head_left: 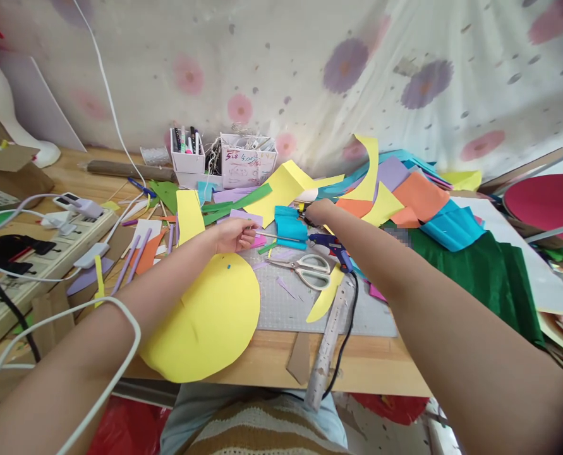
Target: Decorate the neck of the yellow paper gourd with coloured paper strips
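While both hands work at the middle of a cluttered craft table, a thin pale stick lies across a folded turquoise crepe paper.
The left hand pinches the stick's near end – fingers closed on it. The right hand curls at the paper's far edge; its grip cannot be told. White-handled scissors and a large yellow paper circle lie near.

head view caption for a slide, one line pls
Left hand pinches a thin stick running into blue paper, right hand beside it, scissors and a yellow paper circle nearby.
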A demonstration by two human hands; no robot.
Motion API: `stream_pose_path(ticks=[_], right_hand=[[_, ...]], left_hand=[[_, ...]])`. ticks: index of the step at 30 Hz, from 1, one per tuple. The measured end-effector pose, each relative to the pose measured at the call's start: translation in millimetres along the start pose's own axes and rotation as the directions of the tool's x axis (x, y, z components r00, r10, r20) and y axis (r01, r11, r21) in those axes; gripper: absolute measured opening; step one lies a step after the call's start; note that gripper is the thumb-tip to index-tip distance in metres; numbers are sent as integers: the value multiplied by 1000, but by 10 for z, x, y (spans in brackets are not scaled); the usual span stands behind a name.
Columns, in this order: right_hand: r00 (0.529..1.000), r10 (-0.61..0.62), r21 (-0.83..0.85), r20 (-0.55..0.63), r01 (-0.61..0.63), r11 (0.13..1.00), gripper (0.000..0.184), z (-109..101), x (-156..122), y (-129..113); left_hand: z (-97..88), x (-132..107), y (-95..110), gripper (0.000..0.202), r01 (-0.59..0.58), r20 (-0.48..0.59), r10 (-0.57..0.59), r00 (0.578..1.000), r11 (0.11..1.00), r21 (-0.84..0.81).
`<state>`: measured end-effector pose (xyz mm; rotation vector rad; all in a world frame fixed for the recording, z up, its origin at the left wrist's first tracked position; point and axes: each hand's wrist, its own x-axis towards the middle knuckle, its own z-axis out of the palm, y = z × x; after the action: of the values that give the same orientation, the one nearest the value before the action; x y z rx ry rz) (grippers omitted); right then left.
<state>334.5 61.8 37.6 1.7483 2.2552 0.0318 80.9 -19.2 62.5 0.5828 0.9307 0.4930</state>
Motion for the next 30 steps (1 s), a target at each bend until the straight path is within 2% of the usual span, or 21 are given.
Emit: stream_pose_path(ticks=[3, 5, 8, 10, 12, 14, 17, 20, 22, 25, 27, 30], right_hand=[[998, -4, -44, 61, 7, 999, 10, -65, 3, 19], [999, 3, -62, 50, 1, 998, 15, -178, -6, 30], [996, 24, 9, -81, -23, 1000, 27, -394, -66, 25], [974, 29, 216, -223, 21, 976, 25, -536, -140, -2], [948, 12, 432, -318, 133, 892, 22, -658, -223, -44], [936, -7, 555, -352, 215, 803, 19, -751, -290, -88], [927, -2, 654, -375, 266, 709, 16, -837, -339, -135], [912, 0, 719, -410, 323, 615, 15, -881, -369, -168], [893, -5, 677, -451, 346, 649, 18, -895, -408, -202], [875, -40, 427, -482, 274, 862, 25, -867, -472, -274], [899, -80, 220, -431, 190, 957, 30, -787, -474, -318], [971, -62, 46, -230, 75, 996, 32, -586, -398, -342]], left_hand=[[-23, -1, -18, 24, -18, 8, 18, 1000, 1000, 8], [-35, 4, -37, 25, -26, 11, 26, 1000, 1000, 13], [-47, 11, -63, 26, -54, 34, 53, 998, 998, 21], [-46, 10, -70, 27, -87, 36, 86, 996, 995, 46], [-33, 1, -66, 26, -118, 2, 118, 993, 990, 83], [-8, -16, -52, 25, -130, -48, 136, 990, 985, 109], [34, -48, -29, 25, -138, -92, 150, 984, 983, 117], [44, -79, -17, 23, -142, -85, 154, 984, 982, 128], [22, -103, -9, 21, -137, -66, 147, 987, 981, 137], [-52, -152, 29, 19, -160, -56, 170, 984, 976, 148], [-123, -199, 80, 19, -196, -75, 209, 975, 969, 153], [-247, -286, 176, 18, -246, -132, 272, 953, 952, 183]])
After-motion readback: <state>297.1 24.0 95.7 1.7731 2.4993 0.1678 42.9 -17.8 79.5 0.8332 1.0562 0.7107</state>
